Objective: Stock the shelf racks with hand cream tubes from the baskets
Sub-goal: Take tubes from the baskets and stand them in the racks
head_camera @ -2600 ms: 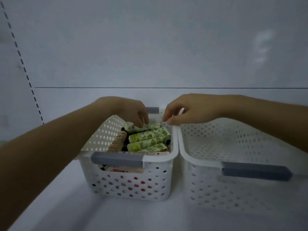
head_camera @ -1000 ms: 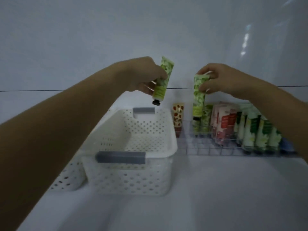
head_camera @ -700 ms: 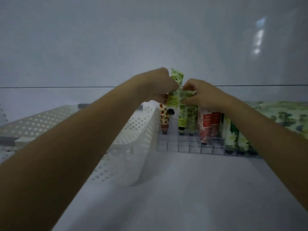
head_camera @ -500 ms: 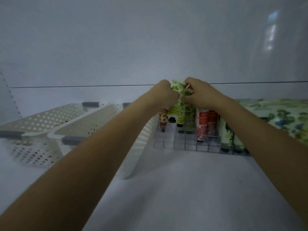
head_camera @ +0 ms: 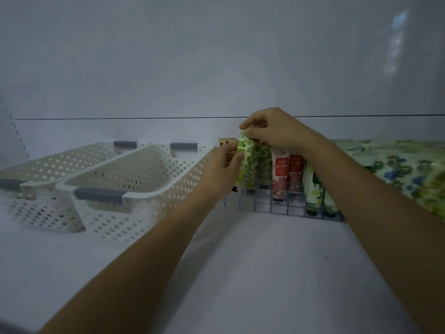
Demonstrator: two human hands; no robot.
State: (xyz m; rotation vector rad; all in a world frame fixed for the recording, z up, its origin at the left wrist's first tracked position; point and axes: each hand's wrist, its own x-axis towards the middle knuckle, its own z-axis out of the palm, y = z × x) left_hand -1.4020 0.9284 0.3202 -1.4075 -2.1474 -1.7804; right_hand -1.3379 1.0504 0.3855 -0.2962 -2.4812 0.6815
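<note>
Two green tubes held at the wire rack
The left hand grips a green leaf-print tube, fingers curled round it, cap down over the rack's left end. The right hand pinches the top of a second green tube just beside it. Two white baskets sit to the left on the shelf
</note>
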